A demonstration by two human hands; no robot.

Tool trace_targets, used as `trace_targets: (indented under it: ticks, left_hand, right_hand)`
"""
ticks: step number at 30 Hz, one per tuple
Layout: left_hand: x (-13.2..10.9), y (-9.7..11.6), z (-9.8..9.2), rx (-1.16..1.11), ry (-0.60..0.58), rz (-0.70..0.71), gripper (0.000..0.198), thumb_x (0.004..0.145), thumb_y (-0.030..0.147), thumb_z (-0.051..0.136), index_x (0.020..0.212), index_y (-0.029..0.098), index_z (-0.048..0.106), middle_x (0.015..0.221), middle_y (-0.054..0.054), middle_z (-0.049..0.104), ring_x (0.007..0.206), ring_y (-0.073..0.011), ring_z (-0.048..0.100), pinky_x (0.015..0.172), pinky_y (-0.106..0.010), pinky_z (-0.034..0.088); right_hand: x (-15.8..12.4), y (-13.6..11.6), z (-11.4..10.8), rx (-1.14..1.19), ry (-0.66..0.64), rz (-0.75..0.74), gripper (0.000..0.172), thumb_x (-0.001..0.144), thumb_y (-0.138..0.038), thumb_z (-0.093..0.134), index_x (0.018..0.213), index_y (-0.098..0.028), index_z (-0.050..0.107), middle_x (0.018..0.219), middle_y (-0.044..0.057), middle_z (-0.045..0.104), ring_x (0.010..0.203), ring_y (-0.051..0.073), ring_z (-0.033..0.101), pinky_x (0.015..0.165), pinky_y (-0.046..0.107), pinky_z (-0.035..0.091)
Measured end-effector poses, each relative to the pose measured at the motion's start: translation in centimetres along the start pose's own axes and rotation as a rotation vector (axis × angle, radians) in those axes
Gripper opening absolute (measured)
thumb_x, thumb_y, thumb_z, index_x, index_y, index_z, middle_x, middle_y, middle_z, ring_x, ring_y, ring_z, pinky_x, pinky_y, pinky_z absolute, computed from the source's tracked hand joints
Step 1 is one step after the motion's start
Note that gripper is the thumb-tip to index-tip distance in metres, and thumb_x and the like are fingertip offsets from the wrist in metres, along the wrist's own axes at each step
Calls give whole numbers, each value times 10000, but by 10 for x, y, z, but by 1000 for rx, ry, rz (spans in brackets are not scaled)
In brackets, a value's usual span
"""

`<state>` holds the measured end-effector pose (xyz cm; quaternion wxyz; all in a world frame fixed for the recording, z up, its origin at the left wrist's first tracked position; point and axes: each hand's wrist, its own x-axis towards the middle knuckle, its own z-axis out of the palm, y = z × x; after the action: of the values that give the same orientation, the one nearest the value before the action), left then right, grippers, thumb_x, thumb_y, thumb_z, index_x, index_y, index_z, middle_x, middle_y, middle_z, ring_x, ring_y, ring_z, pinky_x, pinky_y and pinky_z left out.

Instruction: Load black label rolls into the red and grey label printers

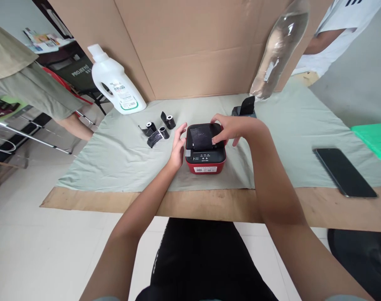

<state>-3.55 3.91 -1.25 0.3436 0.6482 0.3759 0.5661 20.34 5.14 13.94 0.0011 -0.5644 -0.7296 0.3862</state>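
A small label printer (204,158), red below with a black top, stands on the cloth in front of me. A wide black strip (201,138) lies across its top. My left hand (178,146) rests against the printer's left side, fingers extended and apart. From the right, my right hand (229,127) reaches over the printer. One fingertip touches the strip's right edge and another is at the back right corner, with a gap between them. Its other fingers are partly hidden. Just behind this hand is a dark device (237,111) with a black piece sticking up.
Three small black rolls (164,133) with loose ends lie left of the printer. A white jug (117,83) and a clear bottle (280,50) stand before a cardboard panel (190,50). A phone (344,172) lies right, near a green object (374,140). Other people stand at both sides.
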Motion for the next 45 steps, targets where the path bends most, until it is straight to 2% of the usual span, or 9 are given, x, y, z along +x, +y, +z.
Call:
trace_targets:
  ticks: [4,9,14,21,30,33,39,45]
  left_hand:
    - [-4,-9,3,-121,-88,-26,730,929,677,538,1552,305,453,1631,-88,491,1513,-312,473,1213,-460,439]
    - [-1,-4,4,-160,-104,-48,731,887,507,607,1574,327,434,1617,-59,509,1528,-319,455,1221,-472,434]
    - [0,-5,2,-158,-141,-61,762,906,567,593,1599,351,362,1651,-35,457,1550,-324,428,1238,-482,431]
    - [-1,-7,6,-181,-138,-43,778,920,691,572,1583,341,367,1651,-71,458,1539,-337,443,1209,-487,461]
    - [-1,-14,8,-184,-136,-13,725,949,573,589,1592,333,356,1661,-60,453,1549,-329,432,1226,-498,440]
    - [-2,-11,9,-276,-130,-37,724,918,508,621,1575,315,384,1652,-63,464,1559,-328,412,1251,-505,400]
    - [-6,9,14,-499,-58,-199,796,782,415,701,1526,276,453,1635,-36,481,1619,-336,283,1341,-482,220]
    - [-7,13,15,-535,-59,-195,822,720,344,697,1509,268,479,1645,-37,476,1616,-341,289,1335,-476,227]
  right_hand:
    - [6,5,0,12,14,-10,995,810,-401,855,1629,-253,310,1235,152,735,891,287,774,711,379,625]
    - [7,6,-2,-4,-47,4,815,824,-466,843,1528,-271,480,1185,134,754,920,305,767,764,422,620]
    - [7,3,-3,-69,-7,4,780,816,-536,847,1484,-278,537,1152,131,752,963,329,751,785,455,616]
    - [8,2,-1,-24,-19,-4,747,796,-477,865,1429,-260,533,1145,126,745,945,317,756,744,426,634]
    - [16,7,-1,-18,-26,0,742,794,-423,859,1433,-268,516,1199,130,743,964,321,764,734,433,654]
    - [15,7,-1,24,-34,6,746,764,-397,877,1411,-265,528,1208,130,738,978,325,771,723,428,670]
    - [13,7,-2,120,-41,-17,792,644,-380,938,1334,-270,564,1182,124,737,1028,371,759,684,456,694]
    - [12,9,-2,133,-33,-16,791,658,-368,916,1354,-265,555,1172,123,727,1059,368,752,699,456,698]
